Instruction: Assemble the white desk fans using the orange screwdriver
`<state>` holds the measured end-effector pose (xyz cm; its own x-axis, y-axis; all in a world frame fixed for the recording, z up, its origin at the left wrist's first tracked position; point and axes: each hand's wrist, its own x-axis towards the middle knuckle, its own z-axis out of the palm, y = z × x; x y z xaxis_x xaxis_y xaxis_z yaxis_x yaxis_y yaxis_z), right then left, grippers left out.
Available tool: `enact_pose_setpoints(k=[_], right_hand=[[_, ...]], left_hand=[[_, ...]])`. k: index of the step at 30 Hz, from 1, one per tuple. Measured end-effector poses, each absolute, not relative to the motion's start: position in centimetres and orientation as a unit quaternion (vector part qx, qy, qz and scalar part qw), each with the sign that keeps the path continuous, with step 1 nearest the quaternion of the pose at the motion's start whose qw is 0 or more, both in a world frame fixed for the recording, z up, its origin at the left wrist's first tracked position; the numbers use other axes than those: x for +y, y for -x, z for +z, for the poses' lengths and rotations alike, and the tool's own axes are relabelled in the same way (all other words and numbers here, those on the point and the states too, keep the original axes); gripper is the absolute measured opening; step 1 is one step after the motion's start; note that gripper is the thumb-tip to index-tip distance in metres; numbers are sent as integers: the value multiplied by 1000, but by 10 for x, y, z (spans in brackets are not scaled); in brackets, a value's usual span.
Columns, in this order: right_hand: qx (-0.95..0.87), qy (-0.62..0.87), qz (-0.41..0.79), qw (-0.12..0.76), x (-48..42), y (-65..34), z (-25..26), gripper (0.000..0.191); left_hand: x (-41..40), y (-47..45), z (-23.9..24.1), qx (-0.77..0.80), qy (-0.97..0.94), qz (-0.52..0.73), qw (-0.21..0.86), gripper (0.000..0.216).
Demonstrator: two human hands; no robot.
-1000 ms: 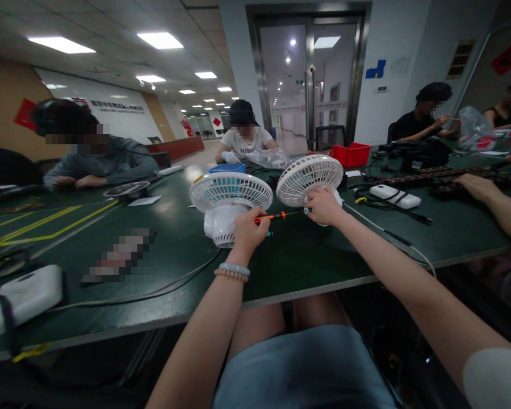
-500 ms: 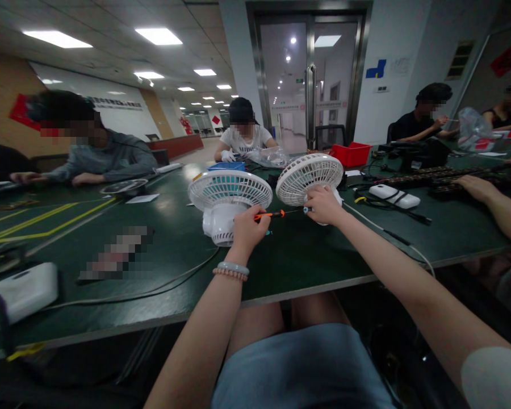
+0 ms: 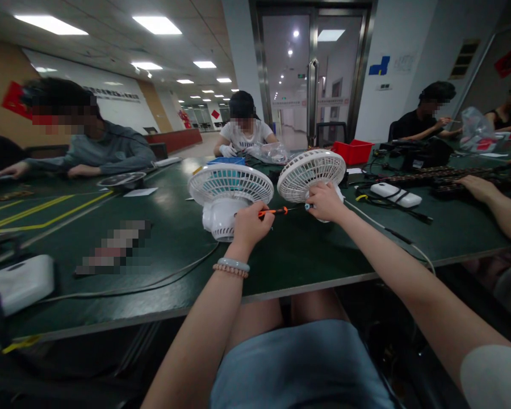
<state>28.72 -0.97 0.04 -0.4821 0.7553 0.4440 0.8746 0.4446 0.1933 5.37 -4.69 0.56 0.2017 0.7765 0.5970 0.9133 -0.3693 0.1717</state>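
Observation:
Two white desk fans stand on the dark green table point(image 3: 162, 227). My left hand point(image 3: 249, 224) is closed round the orange handle of a small screwdriver point(image 3: 276, 212), just in front of the left fan point(image 3: 227, 196). The screwdriver's tip points right, toward my right hand point(image 3: 323, 201). My right hand is closed on the lower rim of the right fan point(image 3: 310, 173), which is tilted, and pinches a small blue piece at the tip.
A white power cable point(image 3: 392, 236) runs right from the fans. A white box point(image 3: 17, 284) lies at the near left, a white adapter point(image 3: 396, 195) and a red bin point(image 3: 352, 151) at the right. Several other people sit round the table; another person's arm point(image 3: 494, 204) reaches in at right.
Both hands and the fans have kept their positions; only the camera has tipped down slightly, so everything sits a little higher in view.

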Motion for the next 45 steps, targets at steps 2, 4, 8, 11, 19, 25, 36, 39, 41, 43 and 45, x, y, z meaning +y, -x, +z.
enact_pose_setpoints(k=[2,4,8,11,19,25,36,39,41,43,45], right_hand=[[-837,486,-202,149,-10,-287,0,25],[-837,487,-199,150,-10,-287,0,26],[-834,492,-195,155,-9,-287,-1,26],[-831,497,-198,155,-9,-287,-2,26],[-833,484,-217,155,-7,-288,-4,24],[-835,481,-219,152,-6,-289,-4,24],[-835,476,-224,161,-4,-289,-6,24],[-835,474,-225,163,-4,-290,-6,24],[-835,474,-225,163,-4,-289,-5,24],[-835,477,-222,161,-5,-289,-5,25],[-835,480,-218,157,-5,-289,-4,25]], left_hand=[[-48,-54,6,-553,768,-301,115,25],[-48,-54,6,-563,762,-298,118,24],[-48,-53,6,-568,743,-339,97,27],[-47,-50,5,-529,753,-389,46,27],[-37,-45,-3,-476,735,-483,-17,26],[-34,-46,-5,-478,727,-493,-20,22],[-25,-44,-8,-451,725,-518,-38,29],[-26,-44,-8,-450,725,-520,-44,29],[-27,-44,-8,-446,721,-527,-59,26],[-26,-45,-8,-434,717,-536,-96,23],[-25,-45,-9,-415,713,-546,-145,21]])
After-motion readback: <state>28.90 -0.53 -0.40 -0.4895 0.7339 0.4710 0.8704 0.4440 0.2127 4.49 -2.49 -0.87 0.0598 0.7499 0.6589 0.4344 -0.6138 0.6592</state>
